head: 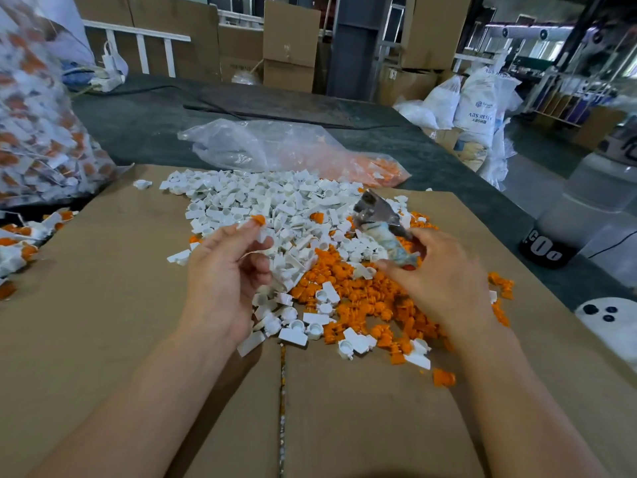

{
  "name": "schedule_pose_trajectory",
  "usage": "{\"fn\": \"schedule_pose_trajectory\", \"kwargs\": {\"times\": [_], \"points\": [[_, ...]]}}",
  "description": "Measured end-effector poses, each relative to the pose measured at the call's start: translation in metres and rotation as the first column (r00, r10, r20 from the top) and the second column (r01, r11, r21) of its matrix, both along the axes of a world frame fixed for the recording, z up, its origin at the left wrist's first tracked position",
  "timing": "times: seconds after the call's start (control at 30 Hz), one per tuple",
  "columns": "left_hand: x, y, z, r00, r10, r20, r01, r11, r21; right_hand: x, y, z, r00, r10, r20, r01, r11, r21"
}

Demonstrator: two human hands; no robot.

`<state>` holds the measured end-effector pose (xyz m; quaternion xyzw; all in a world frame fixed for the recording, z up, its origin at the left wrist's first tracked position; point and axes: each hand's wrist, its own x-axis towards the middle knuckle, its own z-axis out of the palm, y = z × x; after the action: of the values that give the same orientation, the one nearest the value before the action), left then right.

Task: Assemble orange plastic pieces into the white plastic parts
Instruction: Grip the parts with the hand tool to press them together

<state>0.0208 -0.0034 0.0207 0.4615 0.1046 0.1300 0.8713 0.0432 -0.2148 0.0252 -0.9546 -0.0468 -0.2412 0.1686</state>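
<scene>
cardboard sheet (138, 339) is laid over a dark table (144, 122), with loose parts heaped on it. white plastic parts (275, 201) are piled at the far middle of the sheet; orange plastic pieces (348, 288) are spread just in front and to the right, the two heaps overlapping. left hand (224, 274) is raised over the near edge of the white heap. one orange piece (258, 220) is pinched between its thumb and forefinger tips, and the other fingers are curled. something white seems tucked in them, but it is too blurred to be told. right hand (444, 277) is held over the orange heap, fingers clenched round the wrapped handle of a metal-headed tool (379, 219), head pointed away; tool type cannot be told through the blur. clear bag (275, 150) with some orange pieces inside is lying behind the white heap. big clear sack (41, 132) of white-and-orange parts is seen at far left, with more joined parts (20, 239) spilled below it at the sheet's left edge.
</scene>
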Motion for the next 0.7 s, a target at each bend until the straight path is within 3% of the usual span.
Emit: {"fn": "schedule_pose_trajectory", "kwargs": {"times": [0.2,0.4,0.53,0.63,0.7], "points": [[0.005,0.016,0.003,0.994,0.111,-0.007,-0.111,0.983,-0.149,0.011,-0.018,-0.002,0.981,-0.116,-0.155,0.116,0.993,-0.008],[0.015,0.058,0.004,0.947,0.283,-0.153,-0.32,0.881,-0.348,0.017,-0.024,-0.008,0.942,-0.159,-0.296,0.148,0.987,-0.062],[0.017,0.079,-0.004,0.932,0.325,-0.162,-0.363,0.829,-0.425,0.02,-0.025,-0.01,0.926,-0.17,-0.338,0.147,0.985,-0.092],[0.016,0.073,-0.004,0.929,0.301,-0.216,-0.366,0.842,-0.396,0.021,-0.026,-0.011,0.92,-0.17,-0.353,0.142,0.984,-0.104],[0.016,0.064,-0.001,0.945,0.227,-0.233,-0.284,0.927,-0.247,0.021,-0.026,-0.011,0.914,-0.172,-0.369,0.139,0.984,-0.115]]}}
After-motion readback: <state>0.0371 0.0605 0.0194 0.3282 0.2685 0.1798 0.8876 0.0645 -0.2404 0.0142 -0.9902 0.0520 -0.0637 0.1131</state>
